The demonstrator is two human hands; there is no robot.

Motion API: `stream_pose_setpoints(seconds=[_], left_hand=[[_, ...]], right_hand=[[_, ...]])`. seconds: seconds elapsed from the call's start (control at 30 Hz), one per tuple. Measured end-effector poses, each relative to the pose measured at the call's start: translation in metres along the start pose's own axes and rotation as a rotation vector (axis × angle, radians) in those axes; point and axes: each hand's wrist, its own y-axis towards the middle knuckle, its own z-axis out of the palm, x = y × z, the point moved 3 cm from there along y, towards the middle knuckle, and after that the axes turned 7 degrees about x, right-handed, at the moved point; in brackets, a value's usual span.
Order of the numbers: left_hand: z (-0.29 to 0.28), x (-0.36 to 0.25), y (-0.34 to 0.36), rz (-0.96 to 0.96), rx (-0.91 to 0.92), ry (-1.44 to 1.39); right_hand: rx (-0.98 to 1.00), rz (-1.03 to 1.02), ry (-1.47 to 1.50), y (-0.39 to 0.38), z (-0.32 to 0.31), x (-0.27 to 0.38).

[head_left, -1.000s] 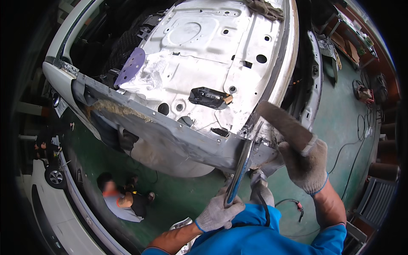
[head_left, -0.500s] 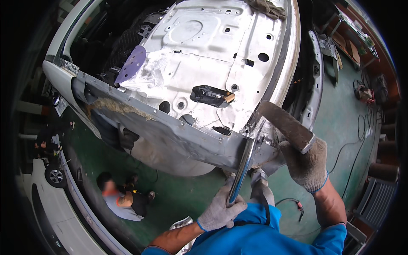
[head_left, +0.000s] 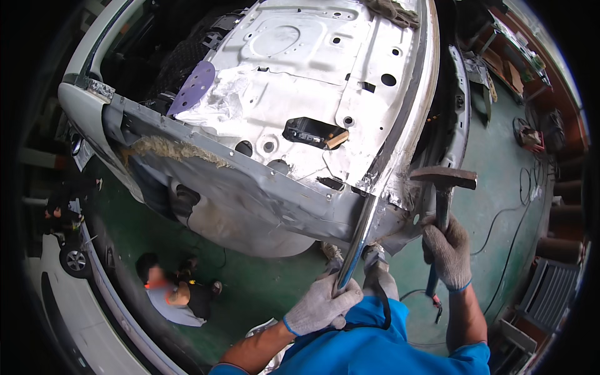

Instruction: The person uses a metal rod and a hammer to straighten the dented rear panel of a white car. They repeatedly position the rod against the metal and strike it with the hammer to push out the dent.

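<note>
Both my hands wear grey knit work gloves. My left hand (head_left: pixel 322 306) is closed round the near end of a shiny metal bar (head_left: pixel 357 244). The bar points away from me, its far end against the corner of a stripped car body (head_left: pixel 300 59), where grey panel meets bare white metal. To the right of that corner, my right hand (head_left: pixel 449 253) grips a hammer (head_left: pixel 445 178) by its handle. The head, worn brown metal, sits above the fist, apart from the bar. Several holes pierce the metal floor panel.
A purple sanding disc (head_left: pixel 194 87) and a brown cloth (head_left: pixel 394 11) lie on the car body. A person (head_left: pixel 172 294) sits low on the green floor at left, near a white car (head_left: pixel 81 312). Cables and a red tool (head_left: pixel 531 134) lie at right, beside a grey slatted rack (head_left: pixel 550 294).
The hammer has turned in my right hand, its head now farther from me and lying crosswise, with the handle in sight. My left hand keeps the bar in nearly the same place.
</note>
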Motion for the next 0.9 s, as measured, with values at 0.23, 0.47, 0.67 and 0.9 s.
stream_pose_setpoints(seconds=[0.23, 0.47, 0.67, 0.9], left_hand=[[-0.012, -0.004, -0.013, -0.019, -0.036, 0.065], [-0.011, -0.003, -0.013, -0.022, -0.022, 0.013], [-0.006, -0.002, -0.01, -0.008, -0.044, 0.0], [-0.001, 0.008, 0.011, 0.128, 0.057, -0.059]], right_hand=[[-0.016, 0.16, 0.089, -0.052, 0.049, -0.114], [-0.126, 0.371, -0.164, 0.012, 0.113, -0.271], [-0.529, 0.131, -0.297, 0.116, 0.117, -0.348], [-0.462, 0.336, -0.41, 0.143, 0.105, -0.41]])
